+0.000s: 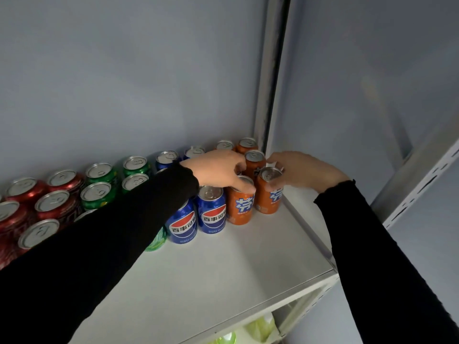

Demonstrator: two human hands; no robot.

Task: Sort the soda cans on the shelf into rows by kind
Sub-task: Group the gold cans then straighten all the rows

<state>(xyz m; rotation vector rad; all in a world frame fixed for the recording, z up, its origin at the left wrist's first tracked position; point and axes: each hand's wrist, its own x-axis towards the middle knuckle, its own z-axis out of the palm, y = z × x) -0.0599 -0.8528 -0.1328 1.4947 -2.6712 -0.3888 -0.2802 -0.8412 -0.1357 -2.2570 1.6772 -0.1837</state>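
On the white metal shelf (223, 264) the upright aluminium soda cans already stand in bands by colour: red ones (24, 189) toward the left end, green ones (99, 173) next, blue ones (211, 209) in the middle and orange ones at the right end, against the grey corner post (267, 95). The left hand (218, 170), in a black sleeve, lies over the front orange can (239, 207), fingers closed down on its rim. The right hand (303, 170) wraps the neighbouring orange can (269, 194) from the right side, fingers curled around its wall just below the lid. Both cans stand on the shelf with long axes vertical, touching or nearly so; two more orange cans (254, 160) sit behind them toward the back edge. Each hand is directly at its own can, so what follows likely turns on squaring these two with the orange row behind.
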